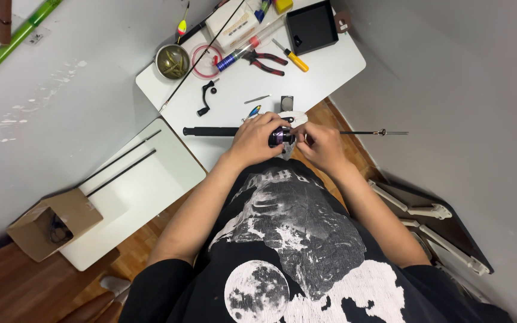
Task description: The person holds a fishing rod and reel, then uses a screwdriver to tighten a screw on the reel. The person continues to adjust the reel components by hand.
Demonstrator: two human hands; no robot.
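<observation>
The left hand (252,140) grips a purple fishing reel (282,137); the right hand (324,146) pinches its side. Held past the bench (234,96) edge, a loosened part could drop to the floor.

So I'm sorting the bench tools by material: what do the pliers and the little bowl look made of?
The pliers look like dark steel at the jaws, with red and black grips, probably rubber or plastic. The bowl looks like dull metal, going by its greyish sheen, though glazed ceramic is possible.

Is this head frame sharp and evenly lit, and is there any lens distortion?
Head view: strong wide-angle bend, the white table edges and walls lean outward; lighting is soft and even, with only faint shadows under the pliers; left hand and right hand cover most of the fishing reel, whose detail is too small to read.
</observation>
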